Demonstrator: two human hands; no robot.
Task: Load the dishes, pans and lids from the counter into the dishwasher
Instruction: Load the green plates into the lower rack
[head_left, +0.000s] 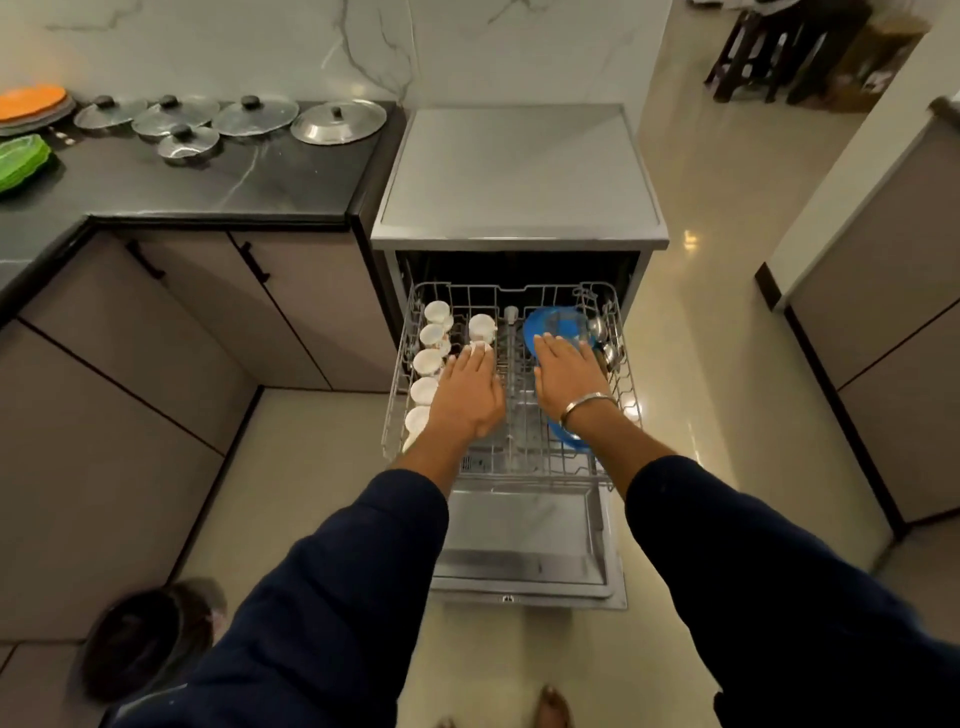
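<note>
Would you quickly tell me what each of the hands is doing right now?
Left hand: open, fingers straight, over the upper rack, holding nothing.
Right hand: open, flat over the blue bowl.

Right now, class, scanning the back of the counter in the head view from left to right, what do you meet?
Orange plates → first glass lid → second glass lid → third glass lid → steel lid → dishwasher top.

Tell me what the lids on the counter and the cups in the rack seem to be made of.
Lids: metal, probably steel or aluminium, grey with a dull shine, dark knobs. Cups: apparently glazed ceramic, white and glossy, though plastic cannot be excluded.
</note>
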